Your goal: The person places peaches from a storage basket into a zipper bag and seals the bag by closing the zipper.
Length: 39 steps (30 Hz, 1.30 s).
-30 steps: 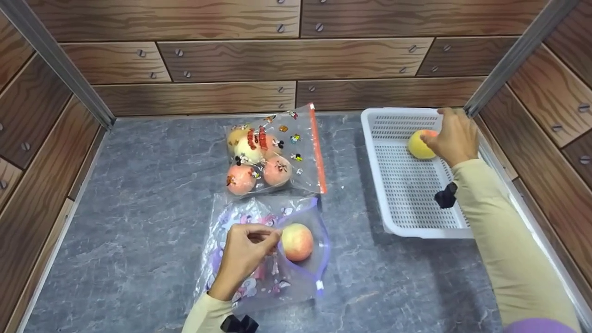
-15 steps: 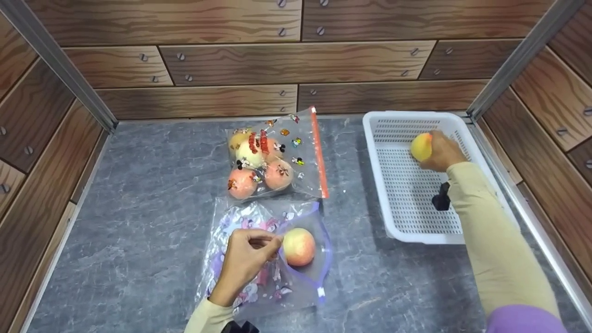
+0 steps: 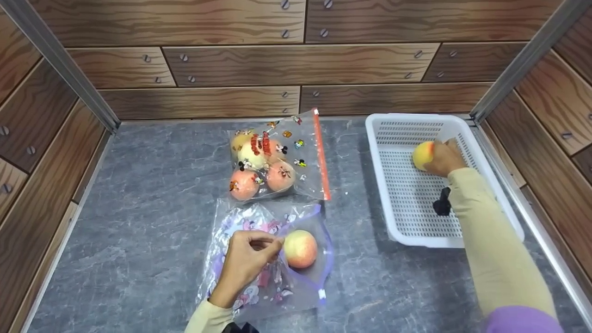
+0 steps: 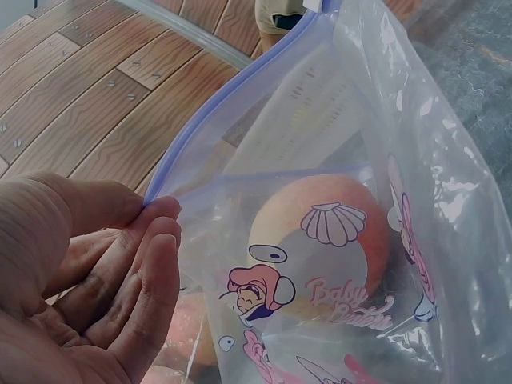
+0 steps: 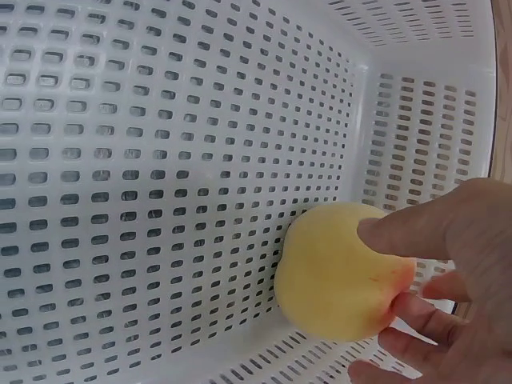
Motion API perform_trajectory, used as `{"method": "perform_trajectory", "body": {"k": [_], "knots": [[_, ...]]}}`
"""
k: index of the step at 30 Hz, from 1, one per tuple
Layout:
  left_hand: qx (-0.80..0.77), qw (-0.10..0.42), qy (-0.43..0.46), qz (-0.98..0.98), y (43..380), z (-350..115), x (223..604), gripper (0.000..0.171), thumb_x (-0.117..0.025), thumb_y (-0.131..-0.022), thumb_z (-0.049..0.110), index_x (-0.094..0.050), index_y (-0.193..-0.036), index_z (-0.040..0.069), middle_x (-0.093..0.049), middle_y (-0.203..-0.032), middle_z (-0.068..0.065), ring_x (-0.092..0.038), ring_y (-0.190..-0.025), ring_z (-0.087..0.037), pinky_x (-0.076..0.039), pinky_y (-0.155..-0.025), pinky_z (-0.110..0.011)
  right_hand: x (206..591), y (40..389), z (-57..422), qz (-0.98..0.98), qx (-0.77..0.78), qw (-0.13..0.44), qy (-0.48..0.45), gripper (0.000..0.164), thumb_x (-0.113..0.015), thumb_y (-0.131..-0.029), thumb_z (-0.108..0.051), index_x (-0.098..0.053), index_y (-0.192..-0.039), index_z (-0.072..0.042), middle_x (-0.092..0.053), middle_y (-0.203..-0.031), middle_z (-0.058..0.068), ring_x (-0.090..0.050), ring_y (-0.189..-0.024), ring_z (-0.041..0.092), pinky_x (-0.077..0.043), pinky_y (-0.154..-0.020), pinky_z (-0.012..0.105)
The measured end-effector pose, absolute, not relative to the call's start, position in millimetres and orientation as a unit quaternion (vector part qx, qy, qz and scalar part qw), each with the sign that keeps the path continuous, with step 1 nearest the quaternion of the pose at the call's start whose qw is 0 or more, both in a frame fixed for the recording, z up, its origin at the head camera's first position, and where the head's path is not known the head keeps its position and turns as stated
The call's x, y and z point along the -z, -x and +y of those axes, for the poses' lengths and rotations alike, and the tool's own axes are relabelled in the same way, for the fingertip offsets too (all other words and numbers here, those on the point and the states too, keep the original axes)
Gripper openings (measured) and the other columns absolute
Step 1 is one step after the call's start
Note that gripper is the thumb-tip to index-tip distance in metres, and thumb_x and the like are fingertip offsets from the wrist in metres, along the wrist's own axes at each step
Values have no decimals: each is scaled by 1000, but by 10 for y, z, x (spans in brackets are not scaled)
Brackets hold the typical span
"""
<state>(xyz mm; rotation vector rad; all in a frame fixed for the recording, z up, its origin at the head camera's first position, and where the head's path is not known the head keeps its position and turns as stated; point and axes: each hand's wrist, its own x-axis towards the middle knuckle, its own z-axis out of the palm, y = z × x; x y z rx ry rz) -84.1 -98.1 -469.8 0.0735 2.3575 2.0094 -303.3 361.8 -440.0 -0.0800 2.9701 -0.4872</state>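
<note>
My left hand pinches the purple-zip edge of a clear printed zip bag between thumb and fingertips. The bag lies with its mouth spread, facing right. One yellow-pink peach sits at that mouth; in the left wrist view the peach shows through printed plastic. Over at the white basket, my right hand grips a yellow peach with a red patch. In the right wrist view its thumb presses the top of the fruit while fingertips touch the red side. The peach is against the basket floor.
Behind the purple-zip bag lies another clear zip bag with a red zip, holding several peaches. The white perforated basket stands at the right, near the side wall. Wood-patterned panels enclose the grey tabletop.
My right hand has come down from above the basket onto the peach and taken hold of it. The peach has shifted slightly nearer. My left hand keeps its pinch on the bag.
</note>
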Motion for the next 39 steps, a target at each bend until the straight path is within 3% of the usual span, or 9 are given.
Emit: {"method": "perform_trajectory", "body": {"k": [3,6,13,20,28,30,32,35,39], "knots": [[-646,23,-26,763,819,-974,4705,12,-78,-88,13,-80,-87,0,-74,-72,-7,-71,-59,-22,-62,-55,-29,4416,2984,3646,985,162,54,10,56,-66,-77,-9,-47,-117,25,-37,-115,47,-35,-111,62,-35,-96,70],[-652,23,-25,757,790,-972,4705,12,-78,-88,12,-80,-88,0,-75,-73,-8,-72,-60,-28,-62,-56,-30,4427,2938,3667,981,186,57,-7,59,-71,-80,-11,-42,-120,22,-30,-125,46,-36,-112,64,-35,-98,72],[-663,12,-29,748,736,-956,4696,10,-78,-88,9,-80,-88,0,-75,-75,-11,-72,-60,-26,-62,-57,-29,4441,2867,3658,970,221,97,7,61,-80,-83,-14,-37,-118,10,-48,-110,37,-48,-101,50,-44,-92,65],[-659,9,-25,752,709,-940,4709,12,-78,-88,10,-79,-88,-1,-74,-73,-9,-71,-59,-22,-62,-57,-29,4393,2775,3652,967,226,119,-3,62,-82,-81,-14,-37,-118,7,-51,-111,35,-50,-99,49,-46,-88,61],[-653,-6,-21,757,704,-940,4725,9,-80,-86,11,-80,-85,2,-73,-70,-8,-69,-57,-23,-57,-51,-23,4195,2688,3481,965,253,67,-1,86,-84,-79,-18,-35,-135,25,-51,-118,43,-51,-107,53,-44,-99,65],[-656,-8,-17,755,719,-947,4718,7,-80,-85,9,-80,-84,2,-73,-69,-9,-69,-57,-26,-56,-51,-22,4114,2656,3413,960,276,49,1,82,-84,-81,-19,-40,-134,25,-54,-119,42,-54,-106,50,-47,-96,59],[-660,-7,-12,751,737,-954,4712,6,-79,-85,7,-80,-84,1,-73,-70,-11,-69,-58,-29,-57,-52,-23,4039,2602,3336,950,312,37,-3,78,-83,-82,-22,-46,-134,22,-57,-121,38,-56,-104,43,-53,-89,45],[-665,-5,-6,747,762,-962,4703,6,-78,-85,5,-80,-85,0,-74,-72,-12,-70,-59,-27,-60,-54,-25,3936,2487,3212,928,370,27,-13,75,-83,-84,-25,-49,-138,15,-58,-129,31,-56,-105,31,-49,-79,24],[-670,-1,1,743,782,-965,4702,6,-77,-85,4,-79,-86,-2,-74,-73,-13,-70,-60,-22,-62,-57,-29,3842,2293,3047,895,444,34,-17,78,-83,-85,-25,-45,-147,4,-50,-140,24,-55,-104,23,-49,-77,19]]}}
